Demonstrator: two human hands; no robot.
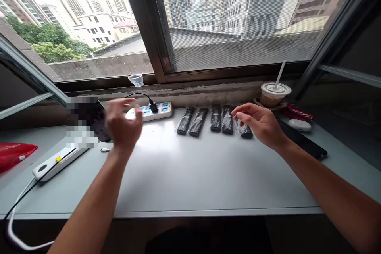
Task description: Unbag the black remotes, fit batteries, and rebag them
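Observation:
My left hand is raised over the left part of the desk, blurred, with thumb and fingers apart and nothing seen between them. Close beside it, a dark phone-like slab leans upright, partly pixelated. My right hand is at the right end of a row of black items in clear plastic wrap. Its thumb and fingertips are drawn together; whatever they may pinch cannot be made out. Under these fingers lies the rightmost wrapped item, partly covered by the hand. Another wrapped item lies farther left.
A white power strip with a black plug lies behind the left hand; another strip trails cables at left. A lidded drink cup, white case and black flat slab are at right. A clear small cup stands by the window.

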